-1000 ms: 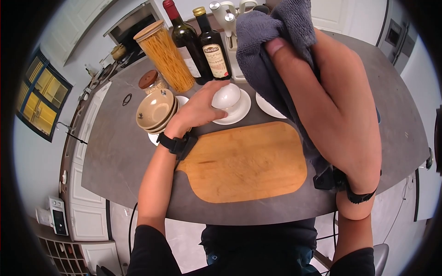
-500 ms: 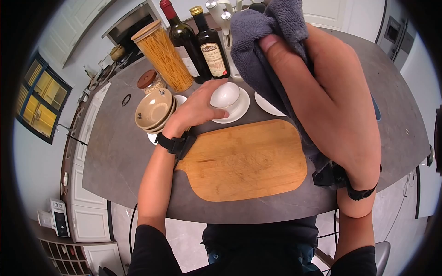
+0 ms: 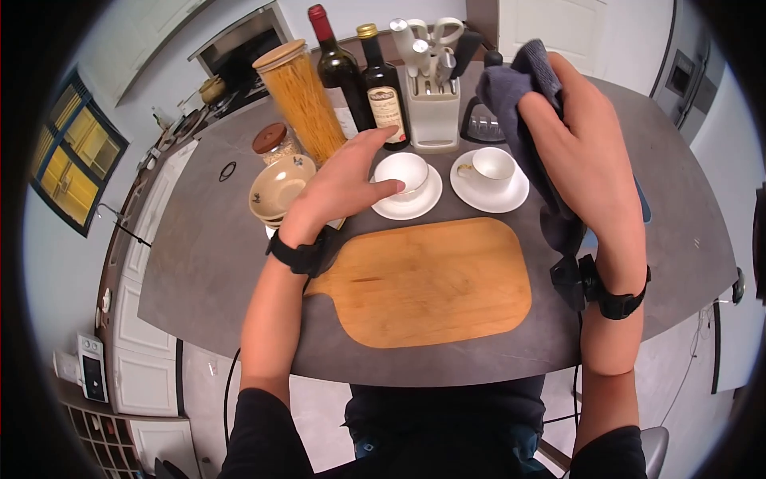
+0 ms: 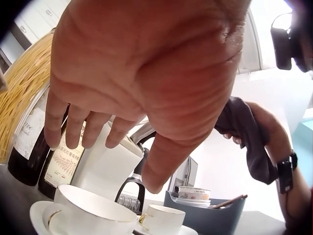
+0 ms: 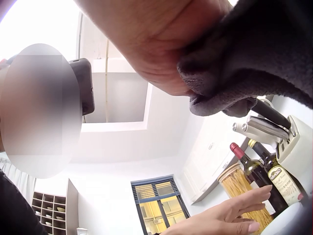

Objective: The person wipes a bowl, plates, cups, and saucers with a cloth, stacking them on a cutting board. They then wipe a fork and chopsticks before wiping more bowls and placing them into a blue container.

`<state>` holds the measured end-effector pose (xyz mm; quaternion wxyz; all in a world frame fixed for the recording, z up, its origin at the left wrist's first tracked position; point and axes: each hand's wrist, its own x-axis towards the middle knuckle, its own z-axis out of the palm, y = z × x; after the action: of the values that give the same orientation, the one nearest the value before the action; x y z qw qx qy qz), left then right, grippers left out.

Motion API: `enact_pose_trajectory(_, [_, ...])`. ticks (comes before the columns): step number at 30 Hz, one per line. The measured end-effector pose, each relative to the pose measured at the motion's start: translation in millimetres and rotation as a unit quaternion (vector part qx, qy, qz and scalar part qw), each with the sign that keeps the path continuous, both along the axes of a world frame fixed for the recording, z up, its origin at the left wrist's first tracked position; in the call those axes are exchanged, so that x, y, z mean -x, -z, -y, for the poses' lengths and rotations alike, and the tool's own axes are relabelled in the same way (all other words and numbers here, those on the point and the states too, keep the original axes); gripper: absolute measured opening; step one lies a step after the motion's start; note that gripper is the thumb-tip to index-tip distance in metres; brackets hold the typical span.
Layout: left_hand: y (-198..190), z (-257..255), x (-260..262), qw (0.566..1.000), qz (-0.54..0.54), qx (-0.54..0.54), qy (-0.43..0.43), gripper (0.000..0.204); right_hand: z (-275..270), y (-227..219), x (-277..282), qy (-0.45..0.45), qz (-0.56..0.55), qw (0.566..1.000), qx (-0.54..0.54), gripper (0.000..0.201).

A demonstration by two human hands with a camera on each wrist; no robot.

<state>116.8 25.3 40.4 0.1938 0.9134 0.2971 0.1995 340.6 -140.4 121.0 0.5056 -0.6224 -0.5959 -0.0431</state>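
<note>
Cloth (image 3: 503,92) hangs in the right of two hands (image 3: 586,152).

A dark-framed window (image 3: 77,153) with yellow-lit panes and white cabinets (image 3: 145,382) line the left, while a grey table (image 3: 678,231) stands on pale flooring (image 3: 319,423), a fridge (image 3: 689,94) far right.

A gray tabletop (image 3: 199,299) carries a wooden board (image 3: 431,283), two white saucers (image 3: 488,202), two dark bottles (image 3: 341,76), a pasta jar (image 3: 303,104), a brown-lidded jar (image 3: 271,139) and a knife block (image 3: 435,120).
</note>
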Motion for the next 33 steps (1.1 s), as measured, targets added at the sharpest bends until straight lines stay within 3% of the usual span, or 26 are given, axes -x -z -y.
enact_pose_trajectory(2, [7.5, -7.4, 3.3, 1.000, 0.003, -0.029, 0.002, 0.078, -1.0, 0.4, 3.1, 0.027, -0.002, 1.000, 0.006, 0.031])
enact_pose_trajectory(8, [46.1, -14.6, -8.7, 0.998, -0.036, -0.047, 0.013, 0.078, -5.8, 3.4, 10.8, -0.003, -0.020, 0.999, -0.025, 0.030])
enact_pose_trajectory(17, [43.2, -16.0, -10.7, 0.998, -0.059, -0.015, 0.007, 0.078, -1.9, 7.0, 5.9, -0.002, 0.013, 1.000, 0.017, 0.033])
enact_pose_trajectory(20, [38.9, -12.7, -12.0, 0.998, -0.059, -0.006, 0.013, 0.079, 1.5, 3.4, 14.5, -0.022, 0.007, 1.000, -0.013, 0.033])
enact_pose_trajectory(22, [35.6, -12.6, -12.7, 0.997, -0.069, 0.005, 0.016, 0.081, 12.5, -10.4, 32.8, 0.043, 0.026, 0.999, -0.012, 0.023])
enact_pose_trajectory(26, [32.4, -11.6, -10.0, 0.998, -0.065, 0.016, 0.011, 0.084, -15.2, 14.6, -16.9, -0.011, 0.074, 0.996, -0.053, 0.034])
enact_pose_trajectory(28, [20.9, -12.2, -6.9, 0.998, -0.047, 0.004, 0.031, 0.082, -14.5, 6.1, -21.8, -0.030, 0.005, 0.997, 0.071, 0.035])
enact_pose_trajectory(30, [10.8, -8.5, 0.6, 0.999, -0.027, -0.040, 0.017, 0.081, -26.7, 14.1, -32.0, 0.008, 0.002, 0.995, 0.095, 0.037])
enact_pose_trajectory(33, [-13.6, 8.0, 3.3, 0.996, 0.020, -0.085, 0.010, 0.073, -45.4, 39.8, -45.1, 0.084, 0.090, 0.973, 0.197, 0.041])
